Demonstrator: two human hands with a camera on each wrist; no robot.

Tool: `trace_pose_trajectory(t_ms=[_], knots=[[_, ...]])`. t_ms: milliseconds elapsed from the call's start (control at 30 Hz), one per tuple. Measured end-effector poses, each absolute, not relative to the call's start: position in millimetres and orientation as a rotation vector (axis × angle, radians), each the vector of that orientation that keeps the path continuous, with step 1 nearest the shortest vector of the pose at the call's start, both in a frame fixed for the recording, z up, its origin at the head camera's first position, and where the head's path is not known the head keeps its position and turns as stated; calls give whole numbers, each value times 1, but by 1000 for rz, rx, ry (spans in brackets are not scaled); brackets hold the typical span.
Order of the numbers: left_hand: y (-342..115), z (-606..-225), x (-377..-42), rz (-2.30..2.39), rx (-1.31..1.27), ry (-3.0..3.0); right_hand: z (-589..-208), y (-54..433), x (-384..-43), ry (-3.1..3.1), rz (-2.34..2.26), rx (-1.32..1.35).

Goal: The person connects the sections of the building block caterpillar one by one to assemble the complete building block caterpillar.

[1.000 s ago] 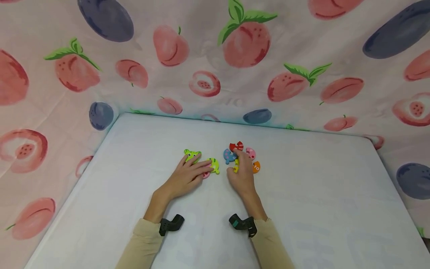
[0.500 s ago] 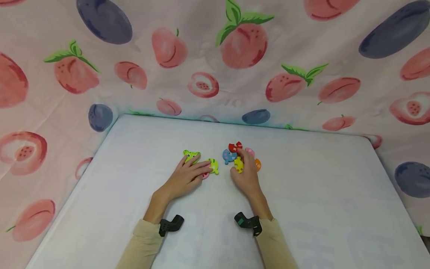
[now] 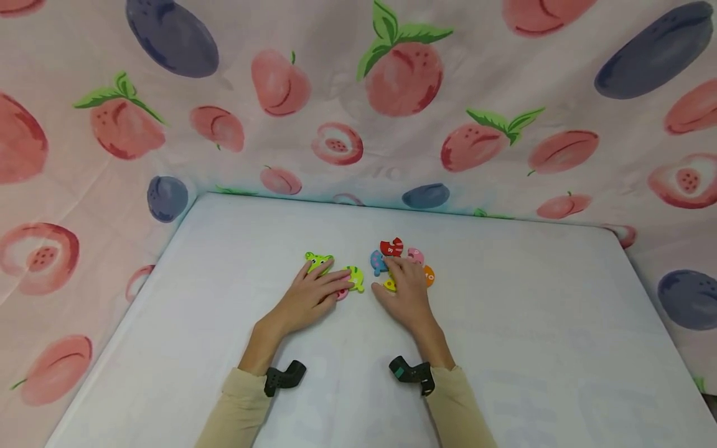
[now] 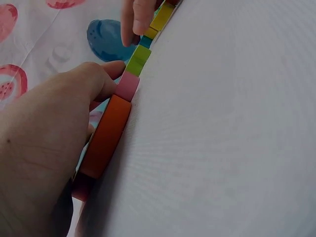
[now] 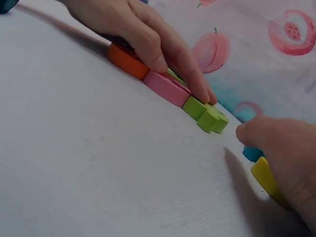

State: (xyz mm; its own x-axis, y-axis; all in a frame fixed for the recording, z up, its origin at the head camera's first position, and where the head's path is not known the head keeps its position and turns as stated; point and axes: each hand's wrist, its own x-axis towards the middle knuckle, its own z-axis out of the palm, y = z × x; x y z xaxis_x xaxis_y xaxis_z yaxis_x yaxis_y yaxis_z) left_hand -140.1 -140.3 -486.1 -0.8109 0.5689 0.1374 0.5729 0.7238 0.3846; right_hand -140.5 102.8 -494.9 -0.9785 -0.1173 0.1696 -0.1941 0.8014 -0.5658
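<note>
My left hand [image 3: 305, 297] rests with extended fingers over a cluster of small animal-shaped pieces. A green piece with a face [image 3: 317, 257], a green striped piece [image 3: 356, 279] and a pink piece [image 3: 342, 294] show around its fingers. Under its palm side an orange block piece [image 4: 106, 138] appears in the left wrist view. To the right, my right hand [image 3: 407, 295] lies over a second cluster, thumb apart from the fingers. It mostly hides a yellow spotted piece [image 3: 390, 285]. Its fingertips reach a blue piece [image 3: 376, 262]; red [image 3: 391, 248], pink [image 3: 416, 254] and orange [image 3: 429, 275] pieces lie beyond.
Both clusters lie on a white-covered table [image 3: 532, 323], with a narrow gap between them. A fruit-patterned cloth [image 3: 336, 81] hangs behind the table and along its left side. A black wrist camera [image 3: 285, 377] sits on each forearm.
My right hand first shifts right, uncovering the yellow piece, then spreads over it again with its fingers toward the blue piece. The red piece shows more fully. My left hand stays in place.
</note>
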Motion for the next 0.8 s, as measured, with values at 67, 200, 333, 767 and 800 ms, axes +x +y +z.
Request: trace_pose_trajectory(t_ms=[67, 200, 333, 767, 800], knots=[[-140, -487, -140, -648, -961, -2908, -495, 102, -140, -2891, 812, 292], [-141, -488, -141, -646, -963, -2903, -493, 101, -138, -2901, 751, 318], [-141, -489, -141, -654, -969, -2893, -492, 101, -137, -2855, 855, 263], [-140, -490, -141, -652, -964, -2889, -494, 100, -136, -2739, 938, 175], [-140, -490, -141, -648, -959, -2892, -494, 100, -136, -2735, 941, 173]])
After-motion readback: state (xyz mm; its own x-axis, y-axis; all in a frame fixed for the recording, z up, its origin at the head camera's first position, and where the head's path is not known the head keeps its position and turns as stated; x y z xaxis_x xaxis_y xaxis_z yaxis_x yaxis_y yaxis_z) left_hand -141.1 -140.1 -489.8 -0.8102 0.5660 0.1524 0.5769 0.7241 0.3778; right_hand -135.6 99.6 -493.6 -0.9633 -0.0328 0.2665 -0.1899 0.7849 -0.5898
